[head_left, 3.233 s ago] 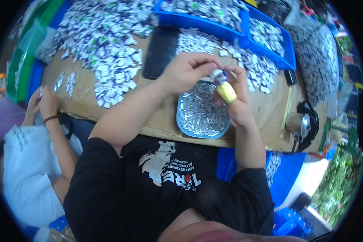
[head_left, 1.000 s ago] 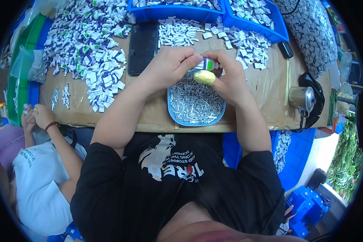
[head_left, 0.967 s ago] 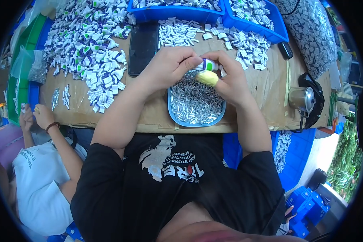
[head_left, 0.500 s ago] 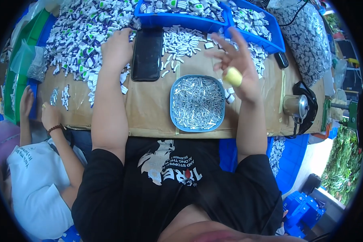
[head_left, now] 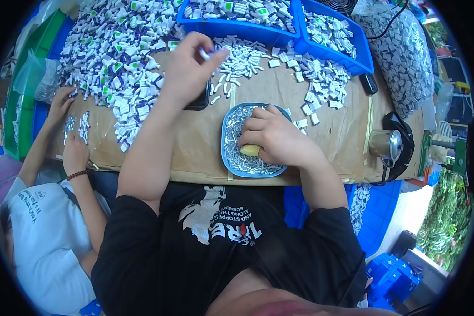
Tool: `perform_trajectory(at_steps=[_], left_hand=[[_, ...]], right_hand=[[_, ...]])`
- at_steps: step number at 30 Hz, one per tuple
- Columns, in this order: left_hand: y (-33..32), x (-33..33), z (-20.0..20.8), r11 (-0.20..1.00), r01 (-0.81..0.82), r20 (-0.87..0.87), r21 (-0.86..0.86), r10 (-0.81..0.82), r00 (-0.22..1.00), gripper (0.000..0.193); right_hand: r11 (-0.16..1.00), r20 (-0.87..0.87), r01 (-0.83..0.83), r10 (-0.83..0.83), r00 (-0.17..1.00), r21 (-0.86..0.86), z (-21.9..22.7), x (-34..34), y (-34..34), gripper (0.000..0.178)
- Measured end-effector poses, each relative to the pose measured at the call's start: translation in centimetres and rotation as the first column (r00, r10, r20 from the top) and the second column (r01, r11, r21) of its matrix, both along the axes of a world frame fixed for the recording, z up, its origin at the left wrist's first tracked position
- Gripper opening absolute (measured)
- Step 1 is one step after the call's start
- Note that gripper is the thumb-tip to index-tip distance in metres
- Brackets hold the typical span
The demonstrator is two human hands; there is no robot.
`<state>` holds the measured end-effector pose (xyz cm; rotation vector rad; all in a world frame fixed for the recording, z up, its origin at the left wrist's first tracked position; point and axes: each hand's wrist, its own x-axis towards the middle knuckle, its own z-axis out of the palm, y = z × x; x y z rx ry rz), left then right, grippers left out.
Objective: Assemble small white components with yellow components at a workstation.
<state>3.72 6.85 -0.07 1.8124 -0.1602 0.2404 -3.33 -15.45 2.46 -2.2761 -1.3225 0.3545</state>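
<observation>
My left hand (head_left: 187,71) is raised over the table, its fingers closed on a small white-and-purple plastic piece (head_left: 205,53). Under that hand lies a black phone (head_left: 199,101), mostly covered. My right hand (head_left: 279,134) reaches into a blue-grey square box (head_left: 225,158) full of thin silvery metal pins (head_left: 240,117). Its fingers are bent together among the pins, so their tips are hidden. A yellow cover (head_left: 250,150) is on one finger of that hand. Small white pieces (head_left: 239,58) lie scattered beyond the box.
A big heap of white-and-purple pieces (head_left: 110,58) spreads at the far left. Blue bins (head_left: 237,30) stand at the back, beside a bulging clear bag (head_left: 400,63). A metal cup (head_left: 382,142) is at right. On the left, a co-worker's hands (head_left: 75,152) handle small parts.
My right hand has come down from the far right into the box of pins. My left hand has lifted from the heap and moved right, over the phone, with a piece in its fingers.
</observation>
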Motion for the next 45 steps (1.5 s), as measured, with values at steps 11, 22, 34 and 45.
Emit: perform_trajectory(at_steps=[11, 22, 34, 45], left_hand=[[-5.3, -3.3, 0.3, 0.751, 0.306, -0.149, -0.586, -0.471, 0.869, 0.020], [-5.8, -4.1, -0.2, 0.768, 0.373, -0.055, -0.520, -0.466, 0.883, 0.021], [-5.9, -4.4, -0.3, 0.812, 0.356, -0.053, -0.462, -0.426, 0.903, 0.017], [-5.0, -3.7, 0.4, 0.939, 0.291, 0.383, 0.181, -0.340, 0.859, 0.013]], right_hand=[[0.877, -0.061, 0.115, -0.099, 0.993, 0.466, 0.4, 0.3, -0.5, 0.025], [0.384, -0.396, 0.544, -0.401, 0.826, 0.746, -1.8, 0.4, -1.4, 0.018], [0.590, -0.048, 0.414, -0.536, 0.843, 0.693, -0.8, 0.6, -1.2, 0.020], [0.575, -0.397, 0.550, -0.381, 0.835, 0.605, -1.5, 0.6, -1.3, 0.015]])
